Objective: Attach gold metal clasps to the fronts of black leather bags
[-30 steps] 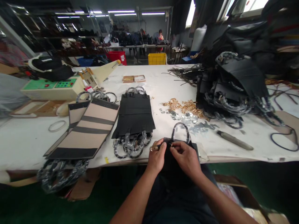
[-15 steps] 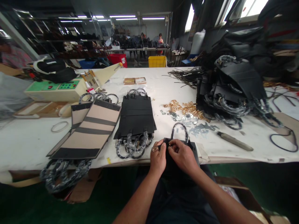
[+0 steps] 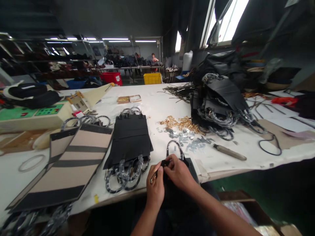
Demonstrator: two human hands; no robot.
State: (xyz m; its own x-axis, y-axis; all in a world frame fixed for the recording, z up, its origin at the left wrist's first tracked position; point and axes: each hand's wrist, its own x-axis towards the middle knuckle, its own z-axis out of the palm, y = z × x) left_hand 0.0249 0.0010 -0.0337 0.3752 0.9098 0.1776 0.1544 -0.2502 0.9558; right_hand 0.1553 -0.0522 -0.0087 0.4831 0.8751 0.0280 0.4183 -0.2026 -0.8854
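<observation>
At the table's front edge, my left hand [image 3: 156,183] is closed round a black strap piece [image 3: 164,163] with a gold metal fitting [image 3: 154,178] at its lower end. Fingers of my right hand [image 3: 179,173] pinch the strap's upper end; any small part between them is hidden. Beneath the hands lies a black bag panel [image 3: 192,167], its wrapped handle [image 3: 175,143] arching up behind them. Left of my hands is a stack of black panels [image 3: 130,137] with plastic-wrapped handles.
Gold fittings [image 3: 187,124] and grey metal plates [image 3: 197,144] lie beyond my hands. A grey-handled tool [image 3: 230,152] rests to the right, below piled black bags [image 3: 221,95]. Beige-lined panels [image 3: 81,154] overhang the left edge. A person [image 3: 154,59] is far back.
The camera view has turned right and tilted up, so the table's things appear further left and lower. Both hands remain at the strap, which now looks more tilted.
</observation>
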